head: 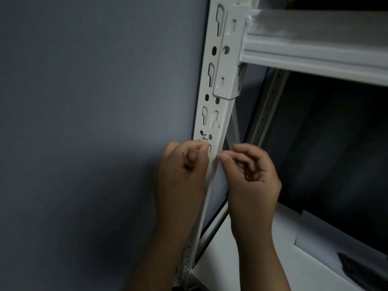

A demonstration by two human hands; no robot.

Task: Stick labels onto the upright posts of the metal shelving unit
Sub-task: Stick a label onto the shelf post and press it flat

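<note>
White post: the upright post (pixel 214 122) of the metal shelving unit is painted white, punched with keyhole slots and round holes, and leans slightly across the view from top right to bottom left.
Label: a small pale strip (pixel 204 139) with a few dark marks lies across the front of the post just above the left hand; its edges are blurred, and whether it is fully stuck down cannot be told.
Left hand: the left hand (pixel 182 164) comes up from below on the wall side of the post, wrist bent, fingers curled inward, with the thumb and forefinger pinched together at the post's front face by the lower edge of the label.
Right hand: the right hand (pixel 252 171) comes up from below on the shelf side, fingers curled, the thumb tip pressed against the post's right edge at the same height as the left hand's pinch; whether it pinches anything cannot be told.
Forearms: both are bare and rise steeply from the bottom edge, one on each side of the post.
Beam: a white horizontal beam (pixel 315 53) hooks into the post through a bracket (pixel 228 59) well above the hands.
Wall: a grey-blue wall (pixel 84 122) fills the left side.
Lower shelf: a white shelf surface (pixel 252 265) sits below the right forearm.
</note>
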